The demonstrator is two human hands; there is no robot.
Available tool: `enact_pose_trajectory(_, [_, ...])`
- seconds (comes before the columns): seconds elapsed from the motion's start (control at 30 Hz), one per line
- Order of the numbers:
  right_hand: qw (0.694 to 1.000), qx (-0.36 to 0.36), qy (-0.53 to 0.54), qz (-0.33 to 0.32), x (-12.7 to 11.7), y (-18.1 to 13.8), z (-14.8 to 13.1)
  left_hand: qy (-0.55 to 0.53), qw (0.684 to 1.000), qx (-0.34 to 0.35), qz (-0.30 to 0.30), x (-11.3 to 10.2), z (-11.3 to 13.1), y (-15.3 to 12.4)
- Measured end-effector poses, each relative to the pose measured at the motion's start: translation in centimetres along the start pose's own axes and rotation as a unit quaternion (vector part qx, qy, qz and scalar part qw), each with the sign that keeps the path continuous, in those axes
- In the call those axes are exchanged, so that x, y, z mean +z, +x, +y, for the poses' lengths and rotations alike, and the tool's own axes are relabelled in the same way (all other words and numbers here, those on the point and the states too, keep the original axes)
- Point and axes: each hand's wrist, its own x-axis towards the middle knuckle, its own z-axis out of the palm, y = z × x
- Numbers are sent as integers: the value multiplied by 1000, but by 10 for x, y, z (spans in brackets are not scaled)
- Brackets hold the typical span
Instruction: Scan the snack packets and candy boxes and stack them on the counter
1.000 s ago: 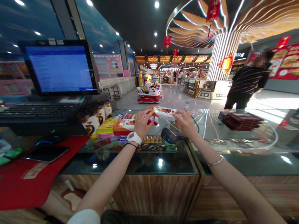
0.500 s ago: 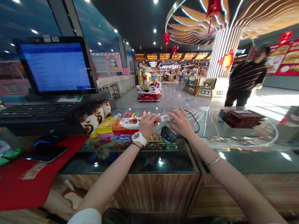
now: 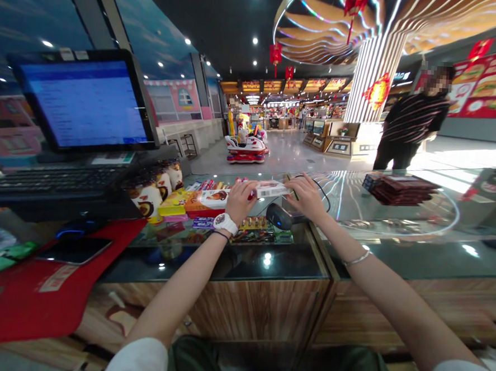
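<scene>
White box (image 3: pixel 272 190) between outstretched hands (image 3: pixel 240 202) (image 3: pixel 308 197)

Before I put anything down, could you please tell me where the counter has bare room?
Bare glass shows between the black cable and the stacked dark-red packets. It is crowded left of the left hand, with the orange box and yellow box.

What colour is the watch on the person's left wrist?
The watch is white, strap included, seen best in the head view.

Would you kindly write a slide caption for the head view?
Left hand and right hand hold a white box near a black scanner.
</scene>
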Motion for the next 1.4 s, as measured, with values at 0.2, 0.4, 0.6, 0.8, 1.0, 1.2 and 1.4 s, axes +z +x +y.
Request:
enact_pose_trajectory(0.2, [999, -23, -30, 5, 1, -2, -2, 4, 998, 62, 9, 7, -4, -5])
enact_pose_trajectory(0.4, [997, -5, 56, -48, -1, 2, 3, 16, 999, 29, 4, 6, -2, -6])
enact_pose_trajectory(0.6, [964, 67, 212, -144, -22, -6, 28, 25, 999, 14, 14, 7, -6, -6])
enact_pose_trajectory(0.8, [896, 117, 243, -353, -24, -34, 35, 21, 1000, 2, 22, 8, -9, -6])
enact_pose_trajectory(1.0, [887, 109, 193, -405, -16, -38, 23, 16, 1000, 2, 0, 9, -9, -6])
enact_pose_trajectory(1.2, [900, 87, 158, -397, -20, -36, 15, 17, 1000, 6, -1, 11, -11, -7])
enact_pose_trajectory(1.4, [931, 58, 65, -354, -35, -30, -5, 15, 999, 9, 39, 3, -16, -2])
